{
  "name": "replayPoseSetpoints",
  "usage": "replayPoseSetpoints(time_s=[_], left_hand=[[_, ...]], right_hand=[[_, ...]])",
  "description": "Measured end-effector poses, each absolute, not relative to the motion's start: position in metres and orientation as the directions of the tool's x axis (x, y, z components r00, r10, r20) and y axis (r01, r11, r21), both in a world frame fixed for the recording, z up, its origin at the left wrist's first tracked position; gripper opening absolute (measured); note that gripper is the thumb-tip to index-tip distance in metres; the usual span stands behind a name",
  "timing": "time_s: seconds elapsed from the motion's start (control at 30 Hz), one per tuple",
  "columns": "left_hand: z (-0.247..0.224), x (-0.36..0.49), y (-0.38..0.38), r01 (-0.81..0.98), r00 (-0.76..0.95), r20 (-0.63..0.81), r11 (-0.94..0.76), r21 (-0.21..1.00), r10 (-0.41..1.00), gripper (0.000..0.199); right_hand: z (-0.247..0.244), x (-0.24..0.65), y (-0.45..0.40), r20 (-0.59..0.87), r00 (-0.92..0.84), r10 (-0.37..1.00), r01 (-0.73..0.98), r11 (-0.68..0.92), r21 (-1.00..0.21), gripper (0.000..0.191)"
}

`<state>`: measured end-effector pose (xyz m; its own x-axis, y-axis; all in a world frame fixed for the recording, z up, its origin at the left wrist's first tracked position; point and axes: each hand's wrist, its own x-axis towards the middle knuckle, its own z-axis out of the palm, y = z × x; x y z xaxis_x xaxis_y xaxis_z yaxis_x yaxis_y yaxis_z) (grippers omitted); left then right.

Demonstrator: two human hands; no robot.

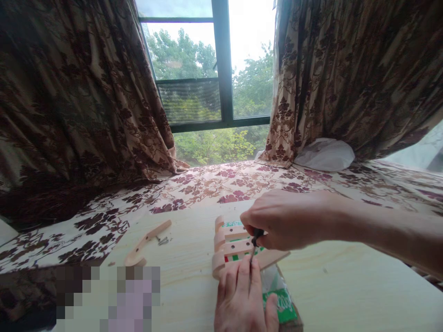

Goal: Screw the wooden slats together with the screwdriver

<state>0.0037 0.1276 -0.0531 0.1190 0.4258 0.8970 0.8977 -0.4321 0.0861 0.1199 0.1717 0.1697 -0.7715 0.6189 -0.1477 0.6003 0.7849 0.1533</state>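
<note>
My right hand [277,221] is closed around the black handle of a screwdriver [256,237], whose shaft points down at a wooden piece. My left hand [240,295] lies flat with fingers stretched over the near part of that piece, the fingertips beside the screwdriver's tip. The pale wooden rack [237,248] has parallel slats with dark holes and rounded ends at the left. Under it is a plastic packet [282,304] with green print. The screwdriver's tip and whatever it touches are hidden by my left fingers.
On the pale wooden table [180,258], a loose curved wooden piece [147,242] lies at the left. Several screws [162,240] are beside it. Behind are a floral cloth [207,184], curtains, a window and a white plastic bag [325,154]. The lower left is pixelated.
</note>
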Motion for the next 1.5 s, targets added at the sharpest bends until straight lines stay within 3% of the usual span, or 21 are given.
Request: replayPoseSetpoints(time_s=[0.1,0.33,0.83,1.07,1.27,1.5], left_hand=[[-0.052,0.003,0.128,0.895,0.132,0.893,-0.439,0.079,0.430,0.047],[-0.050,0.002,0.129,0.896,0.133,0.895,-0.439,0.075,0.425,0.045],[-0.057,0.003,0.135,0.888,0.106,0.924,-0.452,0.078,0.368,0.044],[-0.054,0.004,0.131,0.897,0.109,0.909,-0.434,0.085,0.403,0.047],[-0.052,0.003,0.132,0.900,0.107,0.913,-0.429,0.080,0.394,0.045],[-0.049,0.005,0.130,0.904,0.122,0.898,-0.422,0.076,0.424,0.049]], right_hand=[[0.170,0.121,0.172,-0.144,-0.759,0.635,0.612,0.771,0.175,0.019],[0.172,0.125,0.175,-0.151,-0.789,0.595,0.589,0.803,0.087,0.022],[0.173,0.115,0.177,-0.175,-0.744,0.645,0.624,0.764,0.166,0.018],[0.171,0.116,0.179,-0.163,-0.798,0.580,0.572,0.814,0.101,0.021],[0.171,0.115,0.180,-0.177,-0.763,0.622,0.622,0.781,0.063,0.021],[0.177,0.112,0.175,-0.191,-0.800,0.569,0.555,0.823,0.122,0.023]])
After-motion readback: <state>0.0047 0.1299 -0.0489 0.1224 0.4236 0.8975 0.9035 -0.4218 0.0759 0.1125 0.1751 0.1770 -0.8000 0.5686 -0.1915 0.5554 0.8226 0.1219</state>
